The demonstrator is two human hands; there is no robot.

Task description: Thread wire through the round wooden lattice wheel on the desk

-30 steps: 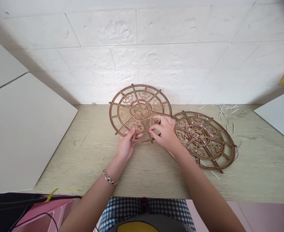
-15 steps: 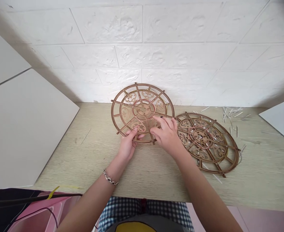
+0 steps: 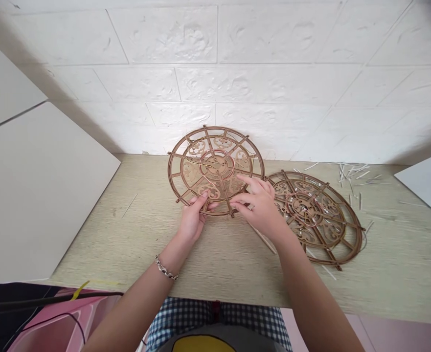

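My left hand (image 3: 191,217) is closed on the lower rim of a round brown openwork frame (image 3: 173,173), its thumb on the front and fingers behind. The frame stands tilted near the wall, with spokes, scrolled cutouts and a pinkish wire ring (image 3: 233,166) around its hub. Thin golden wire crosses its upper left part. At its lower right edge, my right hand (image 3: 257,203) has its thumb and a finger pinched together near a spoke, another finger stretched toward the hub. What that pinch holds is too small to make out.
A second brown openwork frame (image 3: 356,234) lies to the right, partly behind my right hand. A thin stick (image 3: 264,239) lies below that hand. Several white scraps (image 3: 351,171) are scattered at the back right. White panels (image 3: 79,195) flank the table (image 3: 127,254), with a brick-patterned wall behind.
My right hand has shifted slightly right and away from the wire ring, its fingers now more drawn in at the lower edge. The thin stick has come into view. My left hand keeps its hold.
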